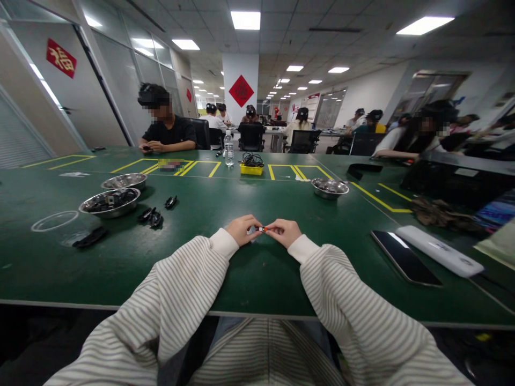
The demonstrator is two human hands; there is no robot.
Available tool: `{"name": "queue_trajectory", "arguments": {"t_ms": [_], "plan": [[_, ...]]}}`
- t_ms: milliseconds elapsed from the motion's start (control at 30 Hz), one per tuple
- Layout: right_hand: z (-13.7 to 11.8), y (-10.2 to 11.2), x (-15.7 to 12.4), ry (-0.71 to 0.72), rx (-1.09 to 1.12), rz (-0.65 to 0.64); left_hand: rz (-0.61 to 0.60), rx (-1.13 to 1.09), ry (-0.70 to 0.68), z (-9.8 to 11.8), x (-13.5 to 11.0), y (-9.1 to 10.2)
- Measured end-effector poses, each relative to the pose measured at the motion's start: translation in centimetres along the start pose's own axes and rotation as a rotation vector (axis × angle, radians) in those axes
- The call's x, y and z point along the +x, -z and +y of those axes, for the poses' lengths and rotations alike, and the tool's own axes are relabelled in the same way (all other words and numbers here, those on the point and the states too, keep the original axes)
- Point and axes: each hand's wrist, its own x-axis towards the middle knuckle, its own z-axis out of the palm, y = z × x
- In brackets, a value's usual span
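Just above the green table [257,289], my two hands meet at a small part with white, dark and orange bits [261,229]. My left hand [242,230] pinches its left side between thumb and fingertips. From the right, my right hand [285,232] pinches the orange end. The part is too small for me to tell its kind, and fingertips cover some of it. Left of my hands lie several black plastic pieces [155,218]. Beyond them stands a metal bowl [110,213] holding dark parts.
A second metal bowl [139,184] stands behind the first; another bowl [330,195] is at right. A clear cup [60,230] lies left. A phone [404,257] and white power bank [438,251] lie right. Farther back are a yellow box [251,170], a bottle [229,149] and seated people.
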Motion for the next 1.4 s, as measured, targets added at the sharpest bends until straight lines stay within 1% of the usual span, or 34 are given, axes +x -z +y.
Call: {"name": "queue_trajectory", "arguments": {"t_ms": [367, 533, 900, 967, 1067, 1200, 1333, 1400], "plan": [[-0.2, 0.1, -0.1, 0.007, -0.009, -0.014, -0.037, -0.033, 0.003, -0.1, -0.1, 0.0], [-0.2, 0.1, 0.0, -0.018, -0.016, -0.01, -0.036, -0.028, 0.014, -0.1, -0.1, -0.1], [-0.5, 0.2, 0.0, -0.06, 0.055, 0.009, 0.046, 0.02, 0.03, 0.4, 0.0, 0.3], [-0.4, 0.1, -0.1, -0.089, 0.098, -0.025, 0.047, 0.008, 0.046, 0.4, 0.0, 0.2], [-0.2, -0.2, -0.2, -0.137, 0.195, -0.108, 0.046, -0.008, 0.07, 0.3, -0.1, 0.2], [-0.3, -0.3, -0.2, -0.163, 0.305, -0.21, 0.07, 0.014, 0.089, 0.1, -0.1, 0.2], [-0.4, -0.3, -0.2, -0.18, 0.341, -0.276, 0.09, 0.058, 0.107, -0.5, 0.0, 0.4], [-0.4, -0.3, -0.2, -0.183, 0.333, -0.291, 0.101, 0.102, 0.159, -1.3, 0.1, 0.7]]}}
